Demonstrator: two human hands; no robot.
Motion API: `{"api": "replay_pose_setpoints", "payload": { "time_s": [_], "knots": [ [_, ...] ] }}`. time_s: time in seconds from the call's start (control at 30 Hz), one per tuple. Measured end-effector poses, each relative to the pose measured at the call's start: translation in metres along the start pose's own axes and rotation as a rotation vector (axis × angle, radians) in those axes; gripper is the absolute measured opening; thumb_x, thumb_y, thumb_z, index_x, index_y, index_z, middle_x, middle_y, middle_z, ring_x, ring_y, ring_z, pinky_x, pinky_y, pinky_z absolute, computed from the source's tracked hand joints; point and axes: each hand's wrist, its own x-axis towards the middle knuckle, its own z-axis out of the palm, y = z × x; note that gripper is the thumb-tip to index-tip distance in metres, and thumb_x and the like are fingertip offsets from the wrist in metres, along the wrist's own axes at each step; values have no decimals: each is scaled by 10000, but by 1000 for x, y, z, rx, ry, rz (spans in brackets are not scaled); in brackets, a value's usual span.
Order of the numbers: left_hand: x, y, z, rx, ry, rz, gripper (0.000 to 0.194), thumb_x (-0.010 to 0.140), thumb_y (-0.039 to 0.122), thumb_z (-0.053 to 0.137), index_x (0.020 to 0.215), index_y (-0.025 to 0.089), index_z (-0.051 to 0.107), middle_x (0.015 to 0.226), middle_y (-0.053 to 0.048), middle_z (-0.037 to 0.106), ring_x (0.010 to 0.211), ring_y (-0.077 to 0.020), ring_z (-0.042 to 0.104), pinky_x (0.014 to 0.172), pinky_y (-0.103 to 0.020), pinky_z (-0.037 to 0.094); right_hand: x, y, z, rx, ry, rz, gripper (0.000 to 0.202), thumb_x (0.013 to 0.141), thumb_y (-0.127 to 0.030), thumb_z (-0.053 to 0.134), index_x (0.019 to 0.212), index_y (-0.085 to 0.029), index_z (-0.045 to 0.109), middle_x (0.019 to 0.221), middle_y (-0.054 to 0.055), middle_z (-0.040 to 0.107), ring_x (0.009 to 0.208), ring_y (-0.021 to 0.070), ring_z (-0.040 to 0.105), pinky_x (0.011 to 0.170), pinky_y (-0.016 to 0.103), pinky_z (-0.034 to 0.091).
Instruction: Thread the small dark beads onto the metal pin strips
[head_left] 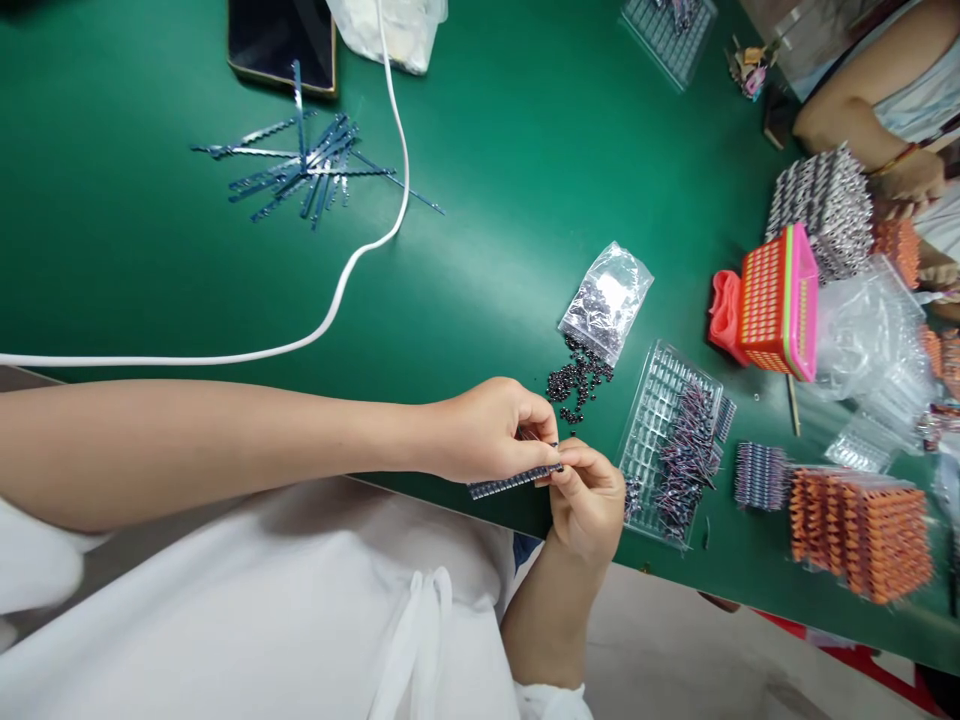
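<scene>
My left hand (487, 430) reaches in from the left, its fingers closed around a dark segmented strip (510, 483) at the table's near edge. Against the strip's right end, the fingertips of my right hand (589, 495) are pinched together; what lies between them is too small and covered to make out. Just beyond my hands lie loose small dark beads (577, 382), spilling from a clear plastic bag (607, 300). To the right of my right hand sits a clear ribbed tray (643, 430) with a heap of thin dark purplish pieces (684, 460).
Blue metallic strips (307, 170) lie in a pile near a phone (281, 45). A white cable (337, 300) crosses the green table (487, 220). On the right stand an orange stack (859, 535), a pink-rimmed basket (769, 300) and plastic bags; another person's arm (847, 130) rests beyond.
</scene>
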Motion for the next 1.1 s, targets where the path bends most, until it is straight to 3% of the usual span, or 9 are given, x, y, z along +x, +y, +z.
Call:
{"api": "replay_pose_setpoints", "payload": {
  "time_s": [0.33,0.6,0.9,1.0,1.1],
  "knots": [
    [1,1,0,30,9,9,154,799,234,610,708,127,674,620,-5,642,562,-99,526,506,-202,348,-1,0,2,-63,57,18,133,715,-334,838,746,-235,754,676,-10,639,580,112,602,485,232,520],
    [1,-2,0,13,-10,34,162,799,260,615,715,135,673,634,-9,657,564,-102,535,498,-204,340,-1,1,1,-22,25,26,91,729,-295,824,764,-239,763,694,-9,647,576,108,603,476,223,497],
    [4,0,-4,11,90,-28,201,815,329,632,805,136,688,695,-17,684,627,-126,571,575,-221,422,1,4,5,-135,177,-6,165,769,-339,781,812,-193,718,722,-16,629,572,92,557,554,247,474],
    [7,-4,-3,-89,82,-47,276,796,337,665,976,128,667,811,-45,734,741,-164,646,667,-250,485,1,4,7,-164,232,-50,185,776,-351,768,803,-180,705,714,-16,609,581,87,533,549,235,442],
    [7,-6,-1,-98,54,-57,270,784,335,680,953,124,672,852,-62,745,783,-179,665,704,-262,497,1,4,8,-156,264,-77,179,783,-343,759,800,-175,700,707,-19,595,580,80,515,549,225,419]
  ]
}}
